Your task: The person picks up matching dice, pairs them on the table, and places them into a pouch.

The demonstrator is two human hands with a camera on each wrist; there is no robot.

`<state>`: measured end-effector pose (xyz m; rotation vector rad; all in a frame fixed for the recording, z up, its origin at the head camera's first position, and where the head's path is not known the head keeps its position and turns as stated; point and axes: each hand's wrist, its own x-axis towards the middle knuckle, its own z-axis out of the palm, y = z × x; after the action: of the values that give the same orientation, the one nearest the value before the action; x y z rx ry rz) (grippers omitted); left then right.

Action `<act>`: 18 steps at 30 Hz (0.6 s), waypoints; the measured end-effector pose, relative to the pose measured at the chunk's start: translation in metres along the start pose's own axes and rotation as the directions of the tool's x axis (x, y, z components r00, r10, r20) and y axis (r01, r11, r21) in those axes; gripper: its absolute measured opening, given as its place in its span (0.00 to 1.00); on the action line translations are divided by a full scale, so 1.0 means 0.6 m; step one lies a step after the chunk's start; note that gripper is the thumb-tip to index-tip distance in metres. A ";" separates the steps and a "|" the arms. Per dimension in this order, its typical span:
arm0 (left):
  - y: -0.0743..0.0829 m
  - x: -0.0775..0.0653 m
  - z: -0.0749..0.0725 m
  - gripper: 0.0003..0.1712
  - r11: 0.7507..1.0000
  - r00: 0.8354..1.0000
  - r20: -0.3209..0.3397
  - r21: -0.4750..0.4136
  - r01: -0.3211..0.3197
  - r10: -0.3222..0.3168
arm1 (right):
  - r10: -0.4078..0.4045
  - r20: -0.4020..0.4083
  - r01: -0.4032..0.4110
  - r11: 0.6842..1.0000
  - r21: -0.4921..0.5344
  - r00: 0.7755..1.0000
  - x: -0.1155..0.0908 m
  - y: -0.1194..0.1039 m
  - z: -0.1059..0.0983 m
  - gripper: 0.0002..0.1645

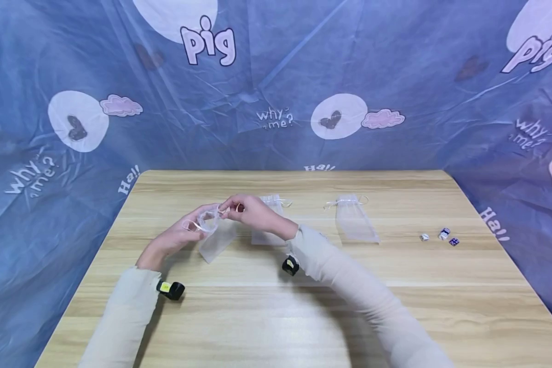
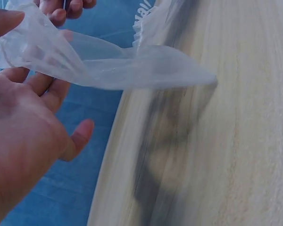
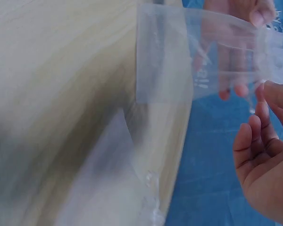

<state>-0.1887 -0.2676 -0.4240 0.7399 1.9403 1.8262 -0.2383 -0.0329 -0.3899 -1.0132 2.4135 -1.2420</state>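
A sheer white drawstring bag (image 1: 218, 243) hangs between both hands, its mouth spread into a round opening. My left hand (image 1: 184, 232) pinches the rim from the left; in the left wrist view, the thumb lies over the gauzy bag (image 2: 108, 70) with fingers beneath it. On the opposite side, thumb and fingers of my right hand (image 1: 250, 212) pinch the rim. A loop of the drawstring (image 1: 190, 225) sticks out beside the left hand. The right wrist view shows the bag body (image 3: 165, 61) see-through, with the left fingers visible behind it.
A second sheer bag (image 1: 268, 238) lies partly hidden behind the right forearm. Farther right lies a third bag (image 1: 356, 225), its strings spread. Near the table's right edge are small dice, a white one (image 1: 424, 237) and dark blue ones (image 1: 454, 242). A blue printed curtain (image 1: 276, 66) surrounds the table.
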 end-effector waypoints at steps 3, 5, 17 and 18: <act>0.001 0.000 0.003 0.39 0.999 1.000 -0.004 0.031 0.010 -0.010 | -0.002 0.001 0.002 1.000 -0.028 1.000 -0.014 0.001 -0.020 0.11; 0.003 0.000 0.002 0.38 0.998 1.000 -0.004 0.057 0.014 -0.014 | -0.007 0.009 0.007 0.999 -0.046 1.000 -0.024 0.001 -0.035 0.11; 0.014 0.001 0.008 0.35 0.993 1.000 -0.001 0.115 0.021 -0.021 | -0.032 0.152 0.049 0.993 -0.110 0.988 -0.125 0.023 -0.102 0.14; 0.015 0.001 0.008 0.34 0.992 1.000 -0.003 0.125 0.021 -0.021 | -0.025 0.160 0.045 0.992 -0.120 0.987 -0.135 0.026 -0.105 0.15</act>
<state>-0.1851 -0.2632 -0.4152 0.7535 2.0710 1.7056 -0.2178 0.0675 -0.3716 -1.1470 2.3823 -0.9923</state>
